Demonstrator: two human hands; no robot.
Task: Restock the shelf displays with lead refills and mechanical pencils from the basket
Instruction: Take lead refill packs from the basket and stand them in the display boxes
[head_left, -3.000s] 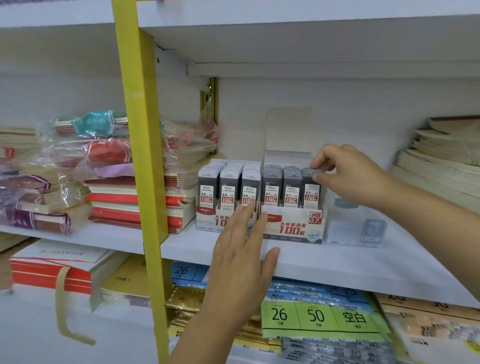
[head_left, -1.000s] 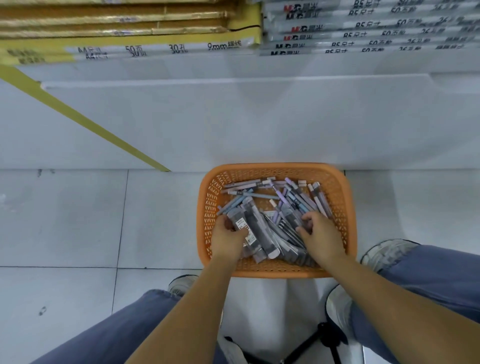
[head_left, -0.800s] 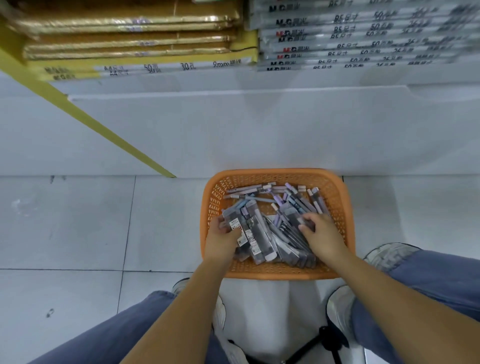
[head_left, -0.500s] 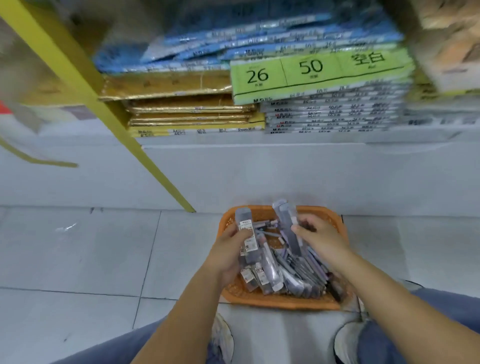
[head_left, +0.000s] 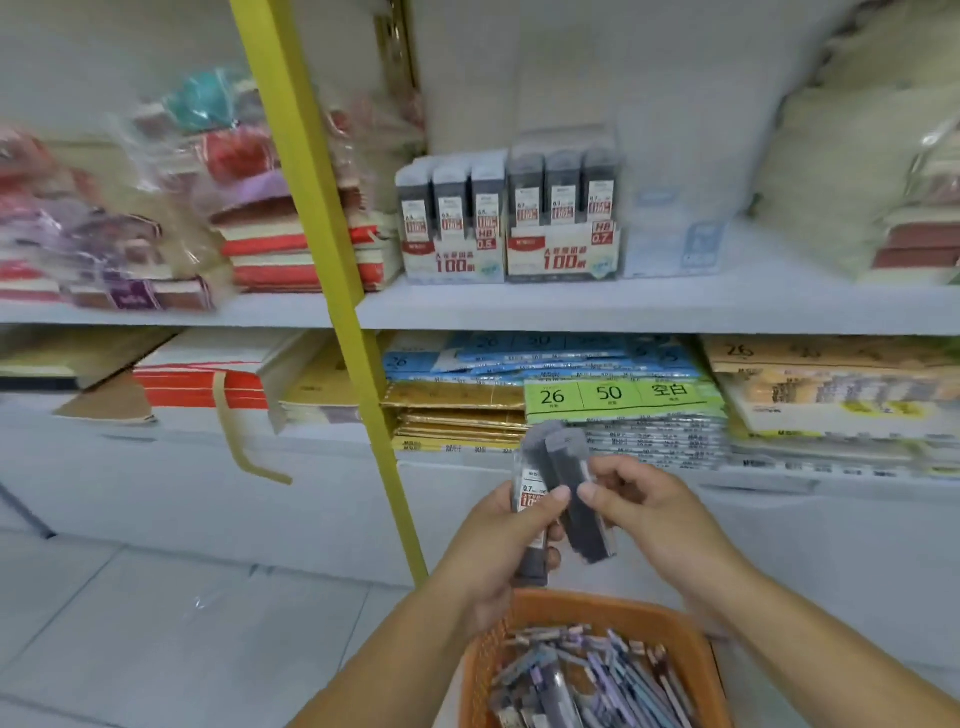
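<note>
My left hand (head_left: 501, 545) grips a dark grey lead refill case (head_left: 531, 493) with a 0.7 label, held upright above the basket. Beside it my right hand (head_left: 644, 506) pinches a second grey lead refill case (head_left: 582, 512), tilted and touching the first. Below them the orange basket (head_left: 524, 613) on the floor holds several lead cases and mechanical pencils (head_left: 597, 680). On the middle shelf stand two display boxes of lead refills: the 0.5 box (head_left: 453, 257) on the left and the 0.7 box (head_left: 563, 252) to its right, both with rows of upright cases.
A yellow shelf upright (head_left: 332, 270) runs down just left of the display boxes. A clear display box (head_left: 680, 244) stands right of the 0.7 box. Wrapped notebook stacks (head_left: 291, 244) fill the shelf's left; paper packs (head_left: 618, 400) lie on the lower shelf.
Both hands lifted out of the basket, each with a lead refill case, and my view rose from the floor to the shelf with the display boxes.
</note>
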